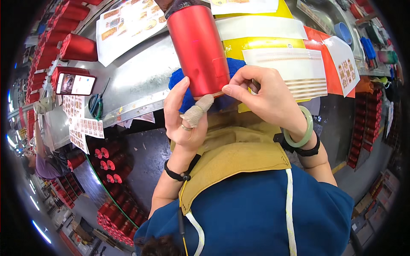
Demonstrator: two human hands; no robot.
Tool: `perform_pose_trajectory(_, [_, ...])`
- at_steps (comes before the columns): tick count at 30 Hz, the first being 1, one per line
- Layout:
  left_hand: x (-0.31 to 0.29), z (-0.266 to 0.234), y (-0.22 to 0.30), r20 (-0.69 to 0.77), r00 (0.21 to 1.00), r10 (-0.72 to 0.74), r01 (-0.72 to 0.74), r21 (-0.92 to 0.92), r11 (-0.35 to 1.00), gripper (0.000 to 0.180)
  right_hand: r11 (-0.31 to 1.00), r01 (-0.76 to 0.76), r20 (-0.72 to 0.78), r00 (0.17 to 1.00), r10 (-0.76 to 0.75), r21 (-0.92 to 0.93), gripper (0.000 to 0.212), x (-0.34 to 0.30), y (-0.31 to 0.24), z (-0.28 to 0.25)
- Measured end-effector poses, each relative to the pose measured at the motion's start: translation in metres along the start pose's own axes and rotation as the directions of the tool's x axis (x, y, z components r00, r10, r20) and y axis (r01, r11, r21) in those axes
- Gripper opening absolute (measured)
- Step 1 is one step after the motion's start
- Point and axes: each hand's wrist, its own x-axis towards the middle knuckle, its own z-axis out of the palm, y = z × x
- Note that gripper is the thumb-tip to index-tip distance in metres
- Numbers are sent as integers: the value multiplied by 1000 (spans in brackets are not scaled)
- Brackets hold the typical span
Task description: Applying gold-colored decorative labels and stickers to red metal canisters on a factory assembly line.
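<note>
A red metal cylinder (198,47) lies with its lower end toward me, over a blue cloth (176,80) at the bench edge. My left hand (185,115) grips this end, index finger along the left side. A knitted beige cover wraps its thumb, which presses the bottom rim. At the rim's right, my right hand (262,91) is closed in a pinch. Between the thumb and the pinch runs a thin orange-gold strip (218,94) along the rim. A faint rectangular outline shows on the cylinder just above. The strip's far end is hidden.
Printed label sheets (128,27) lie left of the cylinder. A gold-striped sheet (286,64) rests on yellow and red material at right. Teal-handled scissors (96,104) and a phone (76,84) sit at left. More red cylinders (79,48) stand beyond; a blue cup (343,33) is far right.
</note>
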Motion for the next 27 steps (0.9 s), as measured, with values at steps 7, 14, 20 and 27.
perform_pose_trajectory(7, [11,1,2,83,988,130,-142,159,977,42,998,2,-5,1000,-3,-64,24,-1,0,-3])
perform_pose_trajectory(14, [-7,4,-7,-16,997,-76,74,-133,988,50,989,128,-189,972,-141,-78,23,-7,30,-7])
perform_pose_trajectory(20, [-11,3,-11,-21,999,-50,48,-91,995,52,946,143,-89,989,-122,292,18,-10,17,-5])
perform_pose_trajectory(27, [-4,4,-6,-55,998,-29,29,-1,1000,51,965,250,-201,944,-261,-79,12,-13,12,5])
